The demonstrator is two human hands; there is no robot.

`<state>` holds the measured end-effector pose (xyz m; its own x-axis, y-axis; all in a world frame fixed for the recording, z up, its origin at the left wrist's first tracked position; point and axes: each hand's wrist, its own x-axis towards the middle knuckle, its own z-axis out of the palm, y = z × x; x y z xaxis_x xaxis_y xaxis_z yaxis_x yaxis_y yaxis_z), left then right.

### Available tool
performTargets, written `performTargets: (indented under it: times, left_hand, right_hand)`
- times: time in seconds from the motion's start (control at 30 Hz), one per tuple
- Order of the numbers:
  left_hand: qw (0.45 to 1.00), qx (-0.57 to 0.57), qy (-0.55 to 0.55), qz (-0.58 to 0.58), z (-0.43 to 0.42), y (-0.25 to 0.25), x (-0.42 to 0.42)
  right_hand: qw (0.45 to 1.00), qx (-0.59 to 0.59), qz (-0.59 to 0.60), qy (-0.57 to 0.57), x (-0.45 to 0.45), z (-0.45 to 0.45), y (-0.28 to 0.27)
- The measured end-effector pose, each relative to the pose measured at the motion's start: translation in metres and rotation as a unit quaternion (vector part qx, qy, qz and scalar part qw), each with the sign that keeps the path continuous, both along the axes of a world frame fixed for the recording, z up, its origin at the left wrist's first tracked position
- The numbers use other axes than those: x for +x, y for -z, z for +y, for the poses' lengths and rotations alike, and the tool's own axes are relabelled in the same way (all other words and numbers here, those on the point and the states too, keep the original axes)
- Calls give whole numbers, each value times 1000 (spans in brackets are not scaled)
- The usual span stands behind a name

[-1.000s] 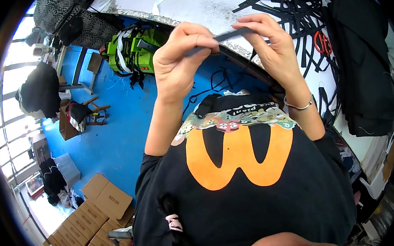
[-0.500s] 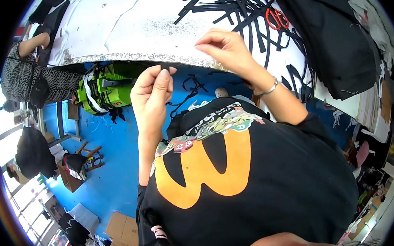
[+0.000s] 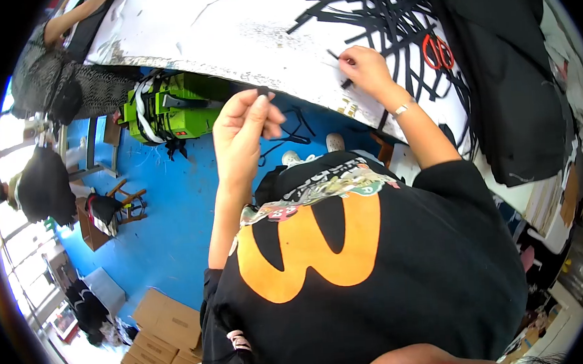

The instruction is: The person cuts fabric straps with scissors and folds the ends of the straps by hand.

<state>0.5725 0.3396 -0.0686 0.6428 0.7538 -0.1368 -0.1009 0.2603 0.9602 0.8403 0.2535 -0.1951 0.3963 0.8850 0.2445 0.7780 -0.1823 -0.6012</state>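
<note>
My left hand (image 3: 240, 132) is raised just off the table's front edge, thumb and fingertips closed on a short end of black fabric strip (image 3: 263, 90). Over the white tabletop, my right hand (image 3: 370, 76) pinches another black strip (image 3: 332, 55), whose end pokes out past the fingertips. Beside and behind that hand spreads a tangled pile of black strips (image 3: 377, 6). Red-handled scissors (image 3: 438, 51) lie at the pile's right side; their blades are hard to make out.
Folded black cloth (image 3: 505, 69) covers the table's right side. Below the white table (image 3: 230, 45) are a green case (image 3: 187, 108) and loose strips on the blue floor (image 3: 175, 242). Another person's arm (image 3: 75, 20) reaches over the far left. Cardboard boxes (image 3: 158, 340) stand lower left.
My right hand has moved right and down towards the strip pile and now pinches a strip. My left hand keeps its pinch. The view has shifted, and the other person's arm reaches farther out.
</note>
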Motion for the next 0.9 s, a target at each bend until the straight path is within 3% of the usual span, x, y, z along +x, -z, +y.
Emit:
performTargets:
  times: [0.03, 0.1, 0.17, 0.27, 0.4, 0.5, 0.73, 0.9]
  left_hand:
    - [1000, 8, 1, -19, 2, -2, 4]
    - [999, 3, 7, -54, 6, -9, 10]
    - [995, 2, 7, -96, 6, -26, 17]
    - [982, 15, -2, -188, -1, -47, 25]
    - [975, 40, -35, -214, -9, -56, 28]
    - [967, -35, -60, -244, -17, -54, 24]
    - [971, -41, -60, -226, -28, -58, 16]
    - [976, -35, -43, -212, -32, -57, 11]
  right_hand:
    - [984, 60, 160, 44, -15, 4, -31]
    - [937, 104, 333, 10, -36, 9, -88]
    - [900, 139, 411, -36, -64, 5, -144]
    - [884, 207, 411, -86, -95, 7, -176]
    - [825, 258, 493, -98, -124, 6, -178]
    - [813, 272, 506, -97, -132, 4, -167]
    - [836, 305, 435, -137, -138, -1, -160]
    - [823, 344, 429, -140, -143, -5, -154]
